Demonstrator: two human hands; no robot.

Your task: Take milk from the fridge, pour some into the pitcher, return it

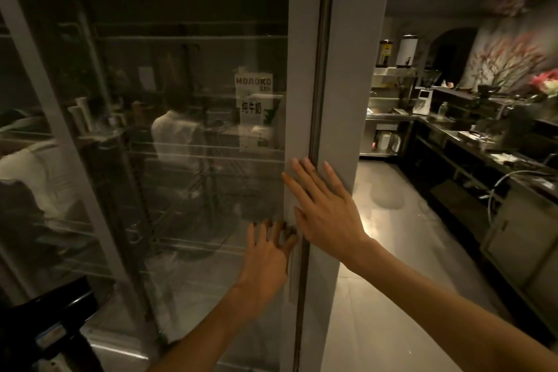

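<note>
The milk carton (256, 118) stands on a wire shelf inside the fridge, just behind the glass door (181, 175) and close to its right-hand edge, so the step in hand looks to be working that door at its edge. To do it well, the push should go squarely along the door's pale frame (300, 100) rather than on the glass, with the other hand bracing the fixed post (347, 100) so the cabinet does not rock, and fingers kept clear of the dark seal (320, 69) between the two. The left hand (268, 254) reaches up from below, fingers spread and nearly straight against the door's edge; in this dim light it is hard to say whether the tips catch in a recess, and it holds nothing. The right hand (323, 208) lies flat and wide open across frame and post, forearm extended from the right.
</note>
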